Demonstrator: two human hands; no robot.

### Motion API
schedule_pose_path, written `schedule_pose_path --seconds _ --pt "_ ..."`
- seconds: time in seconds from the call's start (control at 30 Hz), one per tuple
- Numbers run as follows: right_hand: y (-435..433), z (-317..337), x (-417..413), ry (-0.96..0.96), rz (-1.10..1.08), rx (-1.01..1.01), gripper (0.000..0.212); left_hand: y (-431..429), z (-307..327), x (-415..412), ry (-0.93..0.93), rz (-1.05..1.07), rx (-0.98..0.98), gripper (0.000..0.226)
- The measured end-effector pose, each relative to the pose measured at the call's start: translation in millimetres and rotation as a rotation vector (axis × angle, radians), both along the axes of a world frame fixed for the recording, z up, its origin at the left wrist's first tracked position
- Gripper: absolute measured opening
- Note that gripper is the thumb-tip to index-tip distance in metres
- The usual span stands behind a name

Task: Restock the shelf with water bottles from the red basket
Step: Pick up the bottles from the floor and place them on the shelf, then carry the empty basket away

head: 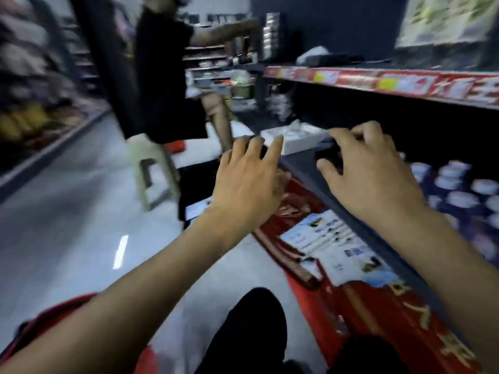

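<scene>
Reaching forward empty, left hand [247,184] and right hand [370,168] spread loose fingers toward the shelf [337,179] at 12 o'clock, red basket [48,317] at 7 o'clock.

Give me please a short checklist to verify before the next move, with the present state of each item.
1. Left hand free: ok, open, holds nothing.
2. Right hand free: ok, fingers curled over the shelf edge, no bottle in it.
3. Room on the shelf: ok, bare part left of the bottles.
4. Basket within reach: ok, at lower left by the arm.
5. Bottles left in the basket: cannot tell, inside hidden.
6. Aisle clear: not ok, a person and a stool stand close ahead.
</scene>
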State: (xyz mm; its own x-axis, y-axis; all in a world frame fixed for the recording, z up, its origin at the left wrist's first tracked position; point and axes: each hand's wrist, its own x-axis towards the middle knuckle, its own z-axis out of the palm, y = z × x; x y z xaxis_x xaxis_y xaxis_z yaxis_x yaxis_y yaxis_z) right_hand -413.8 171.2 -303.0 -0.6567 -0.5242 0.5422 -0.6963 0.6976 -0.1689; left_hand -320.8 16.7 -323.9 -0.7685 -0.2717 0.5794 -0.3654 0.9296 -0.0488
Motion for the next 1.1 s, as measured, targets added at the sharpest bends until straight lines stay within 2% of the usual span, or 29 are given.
schedule_pose_path --seconds 0.33,0.63,0.77,0.9,0.97,1.1 --pt "-162.3 -63.3 130.8 -0.146 0.626 0.107 0.048 -84.2 -56.9 237.5 -0.032 0.680 0.171 0.064" --pt "-287.8 -140.8 292.1 -0.204 0.956 0.369 0.050 -106.9 -157.4 425.4 0.075 1.195 0.442 0.061" --pt "-339.4 -200.4 337.0 -0.261 1.020 0.558 0.053 -96.9 -244.0 496.6 0.055 1.448 0.709 0.061" --pt "-379.8 -265.1 337.4 -0.314 0.960 0.791 0.064 -67.5 -320.1 532.3 0.064 1.684 1.027 0.067" --pt "-391.9 -290.0 324.3 -0.327 0.914 0.873 0.066 -61.0 -343.1 529.6 0.030 1.725 1.029 0.063" --pt "-410.9 -319.0 277.7 -0.391 0.806 0.941 0.067 -69.5 -365.0 513.2 0.008 1.695 1.024 0.076"
